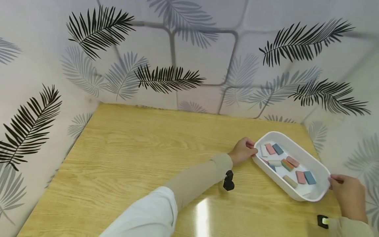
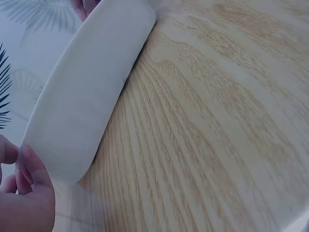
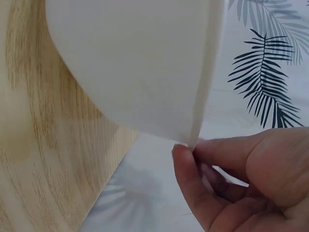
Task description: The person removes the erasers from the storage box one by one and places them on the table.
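Note:
A white oblong tub sits at a slant on the right part of the table, holding several small blocks. Among them are a pink block, a blue block, a beige block and a block with green and orange layers. My left hand pinches the rim at the tub's far-left end, thumb and fingers on either side. At the opposite end, my right hand pinches the rim; the right wrist view shows its thumb and fingertip on the lip.
The wood-grain table stretches left of the tub. Walls with a leaf print close it in at the back and sides. A small black device is worn at the left wrist, another at the right.

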`<state>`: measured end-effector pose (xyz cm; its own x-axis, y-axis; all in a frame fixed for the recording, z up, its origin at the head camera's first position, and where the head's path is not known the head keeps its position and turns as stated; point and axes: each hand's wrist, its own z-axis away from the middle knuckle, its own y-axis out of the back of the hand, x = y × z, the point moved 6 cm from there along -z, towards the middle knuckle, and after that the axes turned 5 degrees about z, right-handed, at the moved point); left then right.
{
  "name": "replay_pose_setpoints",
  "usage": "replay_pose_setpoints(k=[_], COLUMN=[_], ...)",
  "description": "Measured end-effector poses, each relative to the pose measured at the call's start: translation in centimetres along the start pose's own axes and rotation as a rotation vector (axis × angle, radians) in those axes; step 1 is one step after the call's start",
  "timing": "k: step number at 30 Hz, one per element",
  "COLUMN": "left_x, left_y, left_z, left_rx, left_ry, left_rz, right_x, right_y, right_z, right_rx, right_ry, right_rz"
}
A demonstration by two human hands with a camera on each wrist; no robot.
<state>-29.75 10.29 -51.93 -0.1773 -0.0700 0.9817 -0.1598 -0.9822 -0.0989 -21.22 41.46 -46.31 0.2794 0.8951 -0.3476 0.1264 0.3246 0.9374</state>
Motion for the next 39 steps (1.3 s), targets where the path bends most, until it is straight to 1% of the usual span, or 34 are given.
replay_pose_setpoints(k=[2, 6, 8, 10, 12, 15, 16, 19, 21, 22, 24, 26, 28, 30, 31, 32, 34, 35, 37, 38, 39], left_x=[0.1, 0.2, 0.1, 0.0, -0.2, -0.9, -1.1, -1.7, -1.8, -1.8, -1.8, -1.8, -1.9, -1.9, -2.0, -2.0, -2.0, -2.0, -1.9, -1.8, -1.8], left_y=[0.4, 1.5, 2.0, 2.6, 3.1, 3.5, 3.7, 4.1, 4.5, 4.6, 5.0, 5.3, 5.8, 6.4, 6.7, 7.0, 7.7, 8.0, 8.5, 8.8, 9.1], left_z=[0.3, 1.0, 1.2, 1.3, 1.3, 1.4, 1.4, 1.5, 1.8, 1.9, 2.1, 2.3, 2.6, 2.9, 3.0, 3.2, 3.6, 3.8, 4.2, 4.4, 4.5], left_rx=[-0.001, -0.016, -0.014, -0.008, 0.001, 0.000, 0.002, 0.013, 0.033, 0.038, 0.046, 0.053, 0.060, 0.072, 0.076, 0.081, 0.095, 0.103, 0.116, 0.121, 0.124], left_ry=[-0.006, -0.039, -0.039, -0.027, -0.006, 0.038, 0.051, 0.072, 0.078, 0.081, 0.086, 0.091, 0.097, 0.103, 0.108, 0.113, 0.117, 0.118, 0.119, 0.119, 0.117], left_rz=[-0.023, -0.056, -0.044, -0.001, 0.066, 0.201, 0.241, 0.315, 0.329, 0.334, 0.343, 0.352, 0.363, 0.380, 0.396, 0.409, 0.439, 0.454, 0.473, 0.471, 0.473], right_x=[-0.1, -0.4, -0.6, -0.6, -0.4, 0.6, 0.8, 0.2, -1.1, -1.9, -3.1, -4.0, -4.3, -2.7, -2.6, -1.9, -1.1, -1.1, -3.1, -3.4, -4.3], right_y=[-0.2, -0.8, -1.3, -1.8, -2.4, -3.6, -3.9, -4.1, -3.8, -3.5, -3.0, -2.8, -3.1, -5.2, -5.6, -6.5, -8.0, -8.3, -7.3, -7.3, -6.9], right_z=[0.0, -0.4, -0.8, -1.4, -2.2, -3.5, -3.8, -4.0, -3.6, -3.4, -3.1, -3.1, -3.4, -5.2, -5.5, -6.2, -7.1, -7.1, -5.7, -5.5, -4.8], right_rx=[-0.014, -0.065, -0.099, -0.124, -0.153, -0.193, -0.207, -0.243, -0.268, -0.270, -0.274, -0.280, -0.306, -0.333, -0.354, -0.386, -0.444, -0.472, -0.536, -0.560, -0.575], right_ry=[0.018, 0.056, 0.067, 0.079, 0.073, 0.017, 0.011, 0.012, 0.036, 0.063, 0.085, 0.102, 0.103, 0.106, 0.107, 0.098, 0.068, 0.069, 0.034, 0.020, 0.016], right_rz=[-0.038, -0.132, -0.180, -0.202, -0.230, -0.284, -0.300, -0.374, -0.393, -0.373, -0.352, -0.342, -0.357, -0.480, -0.512, -0.571, -0.719, -0.785, -0.883, -0.957, -1.005])
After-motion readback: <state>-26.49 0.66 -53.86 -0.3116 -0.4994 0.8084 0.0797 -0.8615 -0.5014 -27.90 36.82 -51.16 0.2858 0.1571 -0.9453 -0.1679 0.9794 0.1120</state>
